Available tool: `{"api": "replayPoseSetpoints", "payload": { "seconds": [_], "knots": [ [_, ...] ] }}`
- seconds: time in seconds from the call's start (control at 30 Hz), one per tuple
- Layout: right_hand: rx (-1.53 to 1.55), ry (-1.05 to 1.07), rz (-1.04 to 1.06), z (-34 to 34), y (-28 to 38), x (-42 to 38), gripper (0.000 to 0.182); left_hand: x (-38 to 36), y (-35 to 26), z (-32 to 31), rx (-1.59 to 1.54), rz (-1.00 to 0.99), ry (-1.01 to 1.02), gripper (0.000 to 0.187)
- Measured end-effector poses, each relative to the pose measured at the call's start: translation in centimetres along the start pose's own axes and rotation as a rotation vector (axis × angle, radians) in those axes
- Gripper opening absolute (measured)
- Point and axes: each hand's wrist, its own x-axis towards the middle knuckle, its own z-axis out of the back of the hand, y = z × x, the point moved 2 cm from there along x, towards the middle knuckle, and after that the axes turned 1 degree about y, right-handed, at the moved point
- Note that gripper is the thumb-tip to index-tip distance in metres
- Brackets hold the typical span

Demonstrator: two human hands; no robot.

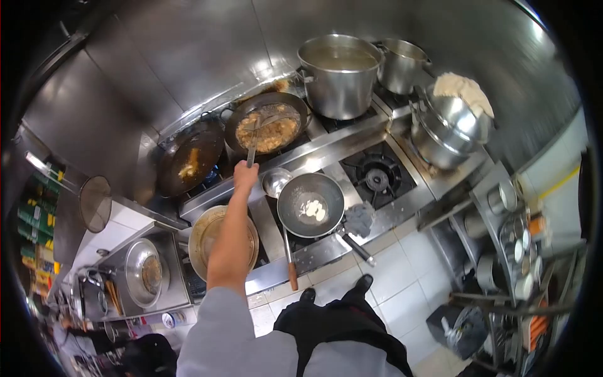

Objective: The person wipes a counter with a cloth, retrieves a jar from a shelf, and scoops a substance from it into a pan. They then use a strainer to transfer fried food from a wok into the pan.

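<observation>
My left hand [245,176] is closed round the handle of a metal skimmer [252,141], which reaches into a dark wok [295,100] of bubbling oil with browned food pieces. Left of that wok, another dark wok [210,141] holds oil and a small golden clump. Under my forearm lies a wide pan [200,235]. A grey frying pan [289,217] with several pale pieces sits on the front burner, beside a ladle [276,182] whose wooden handle points toward me. My right hand is out of the picture.
At the back stand a large stockpot [339,88] and a smaller pot [399,72]. Stacked metal bowls [440,129] carry a beige cloth. A grey cloth [358,220] lies by the frying pan's handle. A steel bowl [138,273] is at left, shelves of pots at right. A person [147,355] is at lower left.
</observation>
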Motion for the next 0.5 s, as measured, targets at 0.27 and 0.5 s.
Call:
{"api": "replayPoseSetpoints", "payload": {
  "seconds": [0.27, 0.5],
  "knots": [
    [0.023, 0.120, -0.059, -0.3, 20.0, 16.7, 0.018, -2.5, -6.2, 5.8, 0.005, 0.057, -0.162, 0.032],
    [-0.070, 0.109, 0.209, -6.7, 35.9, 18.1, 0.015, -1.8, -3.1, -1.6, -0.356, 0.321, 0.119, 0.027]
  ]
}}
